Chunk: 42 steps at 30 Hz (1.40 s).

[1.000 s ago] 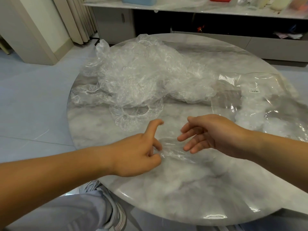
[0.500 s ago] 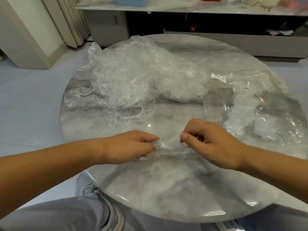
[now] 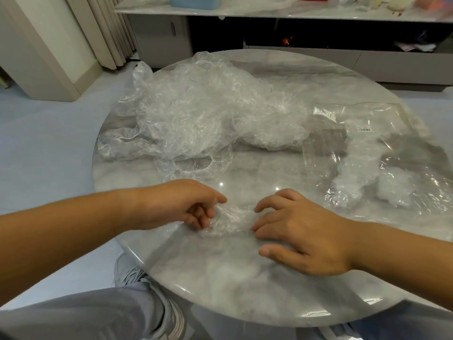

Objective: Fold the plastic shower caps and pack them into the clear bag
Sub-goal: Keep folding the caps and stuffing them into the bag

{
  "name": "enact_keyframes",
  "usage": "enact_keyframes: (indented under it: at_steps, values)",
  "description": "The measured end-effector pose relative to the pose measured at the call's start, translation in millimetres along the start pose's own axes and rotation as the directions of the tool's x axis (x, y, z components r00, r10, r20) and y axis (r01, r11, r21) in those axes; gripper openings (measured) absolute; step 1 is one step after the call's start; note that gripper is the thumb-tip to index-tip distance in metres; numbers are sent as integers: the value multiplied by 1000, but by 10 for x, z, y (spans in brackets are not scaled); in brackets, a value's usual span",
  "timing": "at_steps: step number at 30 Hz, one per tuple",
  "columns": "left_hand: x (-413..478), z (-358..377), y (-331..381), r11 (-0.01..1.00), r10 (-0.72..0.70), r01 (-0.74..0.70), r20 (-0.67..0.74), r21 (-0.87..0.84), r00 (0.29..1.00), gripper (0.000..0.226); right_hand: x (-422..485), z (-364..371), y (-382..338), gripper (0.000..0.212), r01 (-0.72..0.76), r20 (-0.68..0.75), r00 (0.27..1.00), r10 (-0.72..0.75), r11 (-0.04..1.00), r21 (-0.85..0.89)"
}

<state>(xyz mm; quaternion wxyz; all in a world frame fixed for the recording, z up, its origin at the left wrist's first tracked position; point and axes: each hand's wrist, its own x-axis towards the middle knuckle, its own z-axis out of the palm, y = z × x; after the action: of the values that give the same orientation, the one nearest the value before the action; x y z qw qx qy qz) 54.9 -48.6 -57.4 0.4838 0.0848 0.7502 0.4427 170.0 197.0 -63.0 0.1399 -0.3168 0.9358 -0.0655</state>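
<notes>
Left grip (image 3: 176, 204) pinches a shower cap (image 3: 230, 219), right grip (image 3: 301, 239) presses it open-fingered on the marble table (image 3: 245, 280)

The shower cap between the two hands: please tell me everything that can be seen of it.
The shower cap is thin, clear, crinkled plastic, gathered into a small flattened bundle. It lies on the marble table near the person's edge, apart from the big pile of caps behind it. The left hand pinches its left end between thumb and curled fingers; the right hand touches its right end with spread fingertips.
</notes>
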Motion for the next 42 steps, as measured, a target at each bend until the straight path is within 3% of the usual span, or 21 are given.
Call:
enact_keyframes:
  at_steps: [4,8,17,19,23,27,30,34,38,42]
  values:
    - [-47,-220,17,983,-92,108,-109,148,990,24,39,6,-43,60,42,17,999,-41,999,-28]
    - [-113,-153,-2,909,-102,158,-161,387,982,34,50,49,-30,50,42,44,998,-46,995,90]
    - [-145,-40,28,908,-28,121,-228,402,973,39,96,82,-3,53,1,48,999,-12,972,233]
    - [-136,-51,37,933,-23,105,-237,343,971,38,93,91,5,56,-21,45,999,10,967,255]
    - [-119,-93,38,996,-87,91,-212,9,973,40,71,96,-19,55,10,20,1000,-15,972,236]
    - [-198,-112,63,968,-161,144,-71,-205,984,42,33,205,-73,58,42,13,999,-44,991,127]
    - [-206,-75,116,914,-125,126,27,-385,992,45,9,273,-97,59,38,-9,999,-38,998,50]
    - [-97,98,154,878,-53,95,102,-469,993,52,7,234,-153,55,48,-41,998,-51,997,-54]
    - [31,249,123,876,-60,113,126,-470,990,48,-16,230,-167,54,87,-27,996,-86,994,66]
    - [95,315,91,877,-79,122,111,-465,991,41,-161,219,-118,41,104,-176,983,-47,938,332]
